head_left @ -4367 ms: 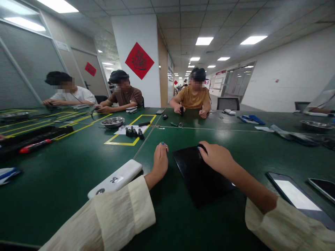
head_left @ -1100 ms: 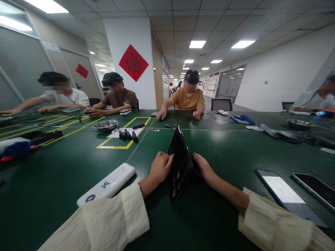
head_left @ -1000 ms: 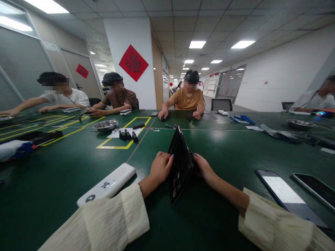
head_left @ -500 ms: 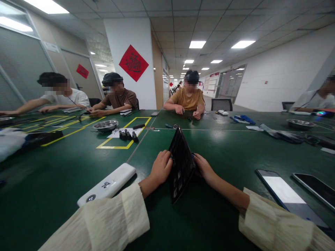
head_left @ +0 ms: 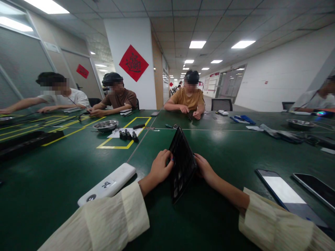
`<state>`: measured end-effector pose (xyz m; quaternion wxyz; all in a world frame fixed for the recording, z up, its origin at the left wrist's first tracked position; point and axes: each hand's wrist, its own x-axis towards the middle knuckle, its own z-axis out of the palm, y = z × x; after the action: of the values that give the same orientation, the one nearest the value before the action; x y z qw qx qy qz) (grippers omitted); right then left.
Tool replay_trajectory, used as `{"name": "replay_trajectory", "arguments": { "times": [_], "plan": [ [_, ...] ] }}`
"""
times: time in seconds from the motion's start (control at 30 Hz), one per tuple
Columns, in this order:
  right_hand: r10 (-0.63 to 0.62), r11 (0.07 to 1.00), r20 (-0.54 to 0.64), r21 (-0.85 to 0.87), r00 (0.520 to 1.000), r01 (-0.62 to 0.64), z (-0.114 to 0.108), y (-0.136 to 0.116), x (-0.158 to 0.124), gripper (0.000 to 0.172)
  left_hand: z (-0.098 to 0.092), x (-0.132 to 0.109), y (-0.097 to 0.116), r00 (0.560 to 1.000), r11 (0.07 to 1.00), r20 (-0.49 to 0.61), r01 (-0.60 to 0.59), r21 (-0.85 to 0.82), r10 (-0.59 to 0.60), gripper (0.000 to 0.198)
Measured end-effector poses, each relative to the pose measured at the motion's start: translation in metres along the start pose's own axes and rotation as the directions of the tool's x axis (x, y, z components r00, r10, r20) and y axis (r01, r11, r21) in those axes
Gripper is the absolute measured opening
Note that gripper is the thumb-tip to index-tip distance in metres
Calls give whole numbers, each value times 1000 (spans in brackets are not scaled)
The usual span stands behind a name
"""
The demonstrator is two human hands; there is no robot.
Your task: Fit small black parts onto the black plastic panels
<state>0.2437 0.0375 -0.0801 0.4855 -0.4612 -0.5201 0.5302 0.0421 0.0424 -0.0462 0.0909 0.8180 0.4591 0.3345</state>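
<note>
The left hand (head_left: 160, 166) and right hand (head_left: 206, 169) gripped the steeply tilted panel (head_left: 181, 167) from either side. Steadying it called for light, even pressure.

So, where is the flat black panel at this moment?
In the head view, the flat black panel is just right of centre, tilted between the left hand and the right hand; the white device lies further left.

Open tabletop (head_left: 225, 148) beyond hands (head_left: 159, 169), black panel (head_left: 181, 167) blocking between, white device (head_left: 110, 183) left, phones (head_left: 284, 188) right
</note>
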Motion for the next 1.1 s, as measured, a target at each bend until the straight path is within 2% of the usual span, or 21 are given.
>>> {"name": "replay_trajectory", "arguments": {
  "times": [0.2, 0.47, 0.7, 0.9, 1.0, 1.1],
  "plan": [
    [-21, 1000, 3, -15, 1000, 21, 0, -2, -1, 42, 1, 0, -2, 995, 997, 72, 68, -28, -66, 14],
    [-11, 1000, 11, -28, 1000, 11, -1, -1, -1, 44, 0, 0, 0, 995, 998, 78, 60, 34, -62, 22],
    [-24, 999, -1, -41, 1000, 23, 1, -3, -2, 45, 3, 2, -1, 988, 996, 129, 86, 23, -88, 45],
    [-3, 1000, -15, -23, 1000, 3, 1, -2, -2, 46, 4, -1, -2, 980, 989, 129, 148, 24, -150, 51],
    [-2, 1000, -15, -30, 1000, 1, 0, -2, -2, 45, 3, -1, -2, 984, 989, 116, 129, 68, -136, 48],
    [-9, 999, -19, -34, 1000, 9, 1, -1, -2, 45, 2, 0, -2, 994, 994, 85, 65, 83, -72, 44]
  ]
}}
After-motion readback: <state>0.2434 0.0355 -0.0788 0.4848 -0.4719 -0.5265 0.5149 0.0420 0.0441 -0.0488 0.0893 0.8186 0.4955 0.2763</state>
